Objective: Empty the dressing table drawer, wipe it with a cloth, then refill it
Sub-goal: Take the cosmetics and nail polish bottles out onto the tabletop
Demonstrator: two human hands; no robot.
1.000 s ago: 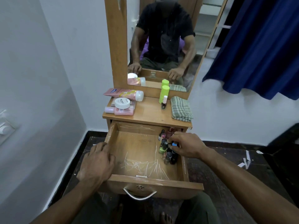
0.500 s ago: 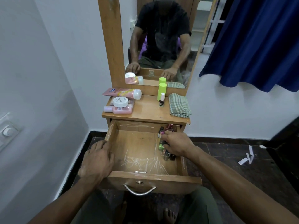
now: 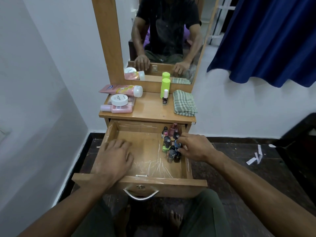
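The wooden dressing table point(image 3: 148, 110) has its drawer point(image 3: 142, 181) pulled open, the scratched floor streaked with white marks. The left hand point(image 3: 113, 159) lies flat, fingers straight, over the drawer's left side. The right hand point(image 3: 196, 147) pinches a blue-capped nail polish bottle point(image 3: 177, 142) among the clustered small glass bottles point(image 3: 171, 146) (right side of the drawer). On top, a folded checked cloth point(image 3: 184, 103) lies beside a lime-green cylinder bottle point(image 3: 165, 88).

Bottles point(image 3: 171, 146) in drawer point(image 3: 145, 181) — right side, cloth point(image 3: 184, 103) on tabletop point(image 3: 150, 110)
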